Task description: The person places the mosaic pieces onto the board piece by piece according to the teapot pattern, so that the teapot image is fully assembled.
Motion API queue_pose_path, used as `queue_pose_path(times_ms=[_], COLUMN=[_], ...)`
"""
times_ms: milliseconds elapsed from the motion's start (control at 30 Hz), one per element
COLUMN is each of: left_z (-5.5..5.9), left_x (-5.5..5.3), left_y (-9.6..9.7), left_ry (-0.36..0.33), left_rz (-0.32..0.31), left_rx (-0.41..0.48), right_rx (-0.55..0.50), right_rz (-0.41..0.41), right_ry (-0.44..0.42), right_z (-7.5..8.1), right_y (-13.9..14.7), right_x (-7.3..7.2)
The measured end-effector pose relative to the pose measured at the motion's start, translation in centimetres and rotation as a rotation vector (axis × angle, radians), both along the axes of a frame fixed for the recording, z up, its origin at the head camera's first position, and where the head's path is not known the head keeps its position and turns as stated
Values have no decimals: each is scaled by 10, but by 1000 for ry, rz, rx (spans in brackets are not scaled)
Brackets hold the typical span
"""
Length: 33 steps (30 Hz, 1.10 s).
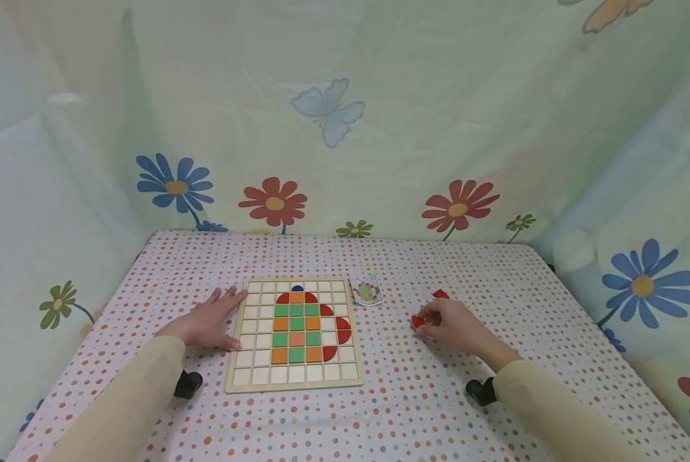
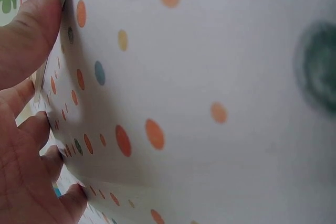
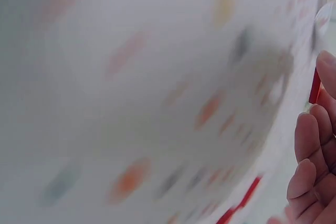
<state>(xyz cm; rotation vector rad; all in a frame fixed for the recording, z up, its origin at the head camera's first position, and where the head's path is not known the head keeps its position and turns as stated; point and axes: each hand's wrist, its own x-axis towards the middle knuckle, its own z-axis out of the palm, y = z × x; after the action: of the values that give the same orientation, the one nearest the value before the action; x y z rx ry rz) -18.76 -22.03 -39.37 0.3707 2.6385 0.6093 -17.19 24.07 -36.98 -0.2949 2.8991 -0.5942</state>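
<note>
A wooden grid board point(image 1: 264, 379) lies on the table, with green, orange, red and blue tiles set in a pattern in its squares. My left hand point(image 1: 206, 321) rests at its left edge, fingers spread, thumb and fingertips right at the frame. To the right of the board, my right hand point(image 1: 451, 326) pinches a red tile point(image 1: 417, 321) between thumb and fingers, low over the cloth. The right wrist view shows the held red tile point(image 3: 315, 86) edge-on beside the thumb. Just beyond that hand another red tile point(image 1: 440, 294) lies on the cloth.
A small picture card point(image 1: 366, 291) with a similar coloured pattern lies against the board's upper right side. The dotted tablecloth point(image 1: 391, 410) covers the table. Floral curtains point(image 1: 379, 160) hang behind and at both sides.
</note>
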Motion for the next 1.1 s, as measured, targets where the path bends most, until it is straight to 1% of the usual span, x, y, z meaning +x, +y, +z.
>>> queue_pose_path(times_ms=[200, 267, 400, 533, 733, 867, 1000, 1100], left_z=[1, 2, 3, 3, -1, -3, -2, 0], left_x=[1, 1, 2, 1, -1, -1, -1, 0], left_y=[2, 2, 2, 1, 2, 2, 1, 1], left_ry=[-7, -9, -12, -15, -13, -13, -11, -12], left_rz=[30, 39, 32, 23, 38, 38, 33, 27], left_rx=[3, 5, 5, 3, 11, 16, 24, 27], right_rx=[-21, -27, -34, -41, -25, -6, 29, 51], right_rz=[46, 82, 139, 192, 314, 384, 432, 448], right_ry=[-17, -23, -21, -31, -39, -54, -58, -58], right_z=[6, 6, 5, 4, 5, 5, 7, 7], right_y=[-49, -66, -100, -130, -168, -191, -214, -232], right_x=[-8, -11, -16, -19, -25, -29, -34, -36])
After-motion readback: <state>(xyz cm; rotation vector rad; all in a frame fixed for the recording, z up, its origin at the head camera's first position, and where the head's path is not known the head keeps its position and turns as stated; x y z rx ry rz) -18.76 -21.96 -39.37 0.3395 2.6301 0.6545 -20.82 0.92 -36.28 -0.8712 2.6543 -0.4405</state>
